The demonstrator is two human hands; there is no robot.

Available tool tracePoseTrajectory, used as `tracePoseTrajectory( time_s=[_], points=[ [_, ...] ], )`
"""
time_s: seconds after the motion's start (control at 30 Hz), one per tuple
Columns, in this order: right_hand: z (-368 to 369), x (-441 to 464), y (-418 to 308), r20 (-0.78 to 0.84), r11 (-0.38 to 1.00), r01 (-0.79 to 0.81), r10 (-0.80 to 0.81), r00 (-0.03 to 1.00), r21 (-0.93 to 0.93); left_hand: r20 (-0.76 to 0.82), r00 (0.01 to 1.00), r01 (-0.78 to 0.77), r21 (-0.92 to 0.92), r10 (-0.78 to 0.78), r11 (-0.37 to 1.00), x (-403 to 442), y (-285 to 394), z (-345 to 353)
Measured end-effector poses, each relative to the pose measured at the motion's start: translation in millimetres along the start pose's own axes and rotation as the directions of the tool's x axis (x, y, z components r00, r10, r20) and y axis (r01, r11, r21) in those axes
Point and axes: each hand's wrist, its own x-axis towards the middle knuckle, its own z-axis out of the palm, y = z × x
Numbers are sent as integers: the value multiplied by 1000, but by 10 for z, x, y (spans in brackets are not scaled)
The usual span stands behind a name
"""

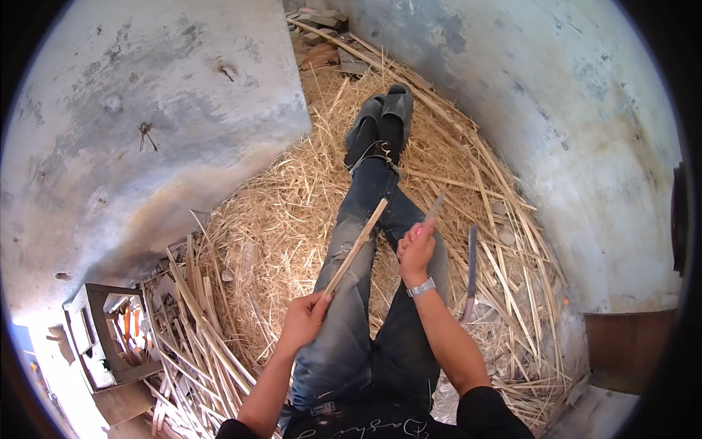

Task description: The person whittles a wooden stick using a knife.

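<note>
My left hand (303, 320) is closed on the lower end of a flat wooden strip (358, 244), which slants up and to the right over my legs. My right hand (417, 252) grips a small knife (436, 205), its blade pointing up and to the right. The blade and the strip are apart. Beneath both hands lie my outstretched legs in worn jeans (342, 322), crossed near the ankles, with dark shoes (396, 110). A long dark blade (472, 263) with a wooden-looking handle lies on the shavings to the right of my right hand.
Pale shavings (274, 212) cover the floor. Long strips lie along the right wall (585, 146), and a pile of split strips (205, 344) sits at the lower left. Beside it stands a frame-like box (110, 329) with orange-handled items inside. A wall (168, 95) rises on the left.
</note>
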Motion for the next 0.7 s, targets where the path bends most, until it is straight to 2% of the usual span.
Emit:
tracePoseTrajectory(
  time_s=[0.03, 0.07, 0.1, 0.13, 0.17, 0.23, 0.3, 0.33, 0.4, 0.43, 0.5, 0.63, 0.7],
  points=[
    [-21, -5, 10, -51, 916, -123, 154, 987, 382, -5, 1000, 7, 0, -7, 1000, -23, -30, 20],
    [45, -51, 64, -8, 952, -80, 86, 996, 295, -55, 996, -65, 42, 67, 997, -38, -50, 54],
    [77, -74, 20, -11, 951, -81, 88, 996, 298, -100, 984, -139, 87, 147, 986, -40, -51, 68],
    [101, -85, -130, 58, 998, 22, -26, 998, 58, -99, 984, -140, 88, 148, 986, -44, -15, 62],
    [115, -100, -282, 152, 973, 144, -117, 981, -179, -104, 985, -125, 125, 138, 984, -66, 33, 60],
    [166, -84, -629, 164, 962, 96, -55, 985, -254, -109, 986, -108, 152, 125, 982, -64, 10, 110],
    [165, -44, -753, 244, 816, 57, 104, 964, -575, -195, 962, -151, 193, 189, 969, -47, -53, 164],
    [176, -40, -713, 243, 816, 57, 103, 965, -575, -194, 962, -153, 193, 190, 969, -60, -30, 175],
    [240, -39, -585, 298, 779, 141, 62, 953, -611, -224, 957, -97, 354, 185, 930, -108, 46, 200],
    [264, -50, -544, 296, 780, 139, 62, 953, -610, -222, 957, -96, 357, 185, 929, -113, 42, 214],
    [306, -57, -470, 309, 858, 163, -5, 951, -487, -259, 916, -178, 420, 305, 890, -116, 27, 243],
    [352, -35, -277, 318, 870, 220, -77, 945, -441, -262, 920, -147, 458, 292, 876, -105, -6, 233],
    [328, 25, -249, 404, 928, 172, -26, 914, -330, -228, 945, -194, 189, 235, 963, -49, -64, 178]
  ],
)
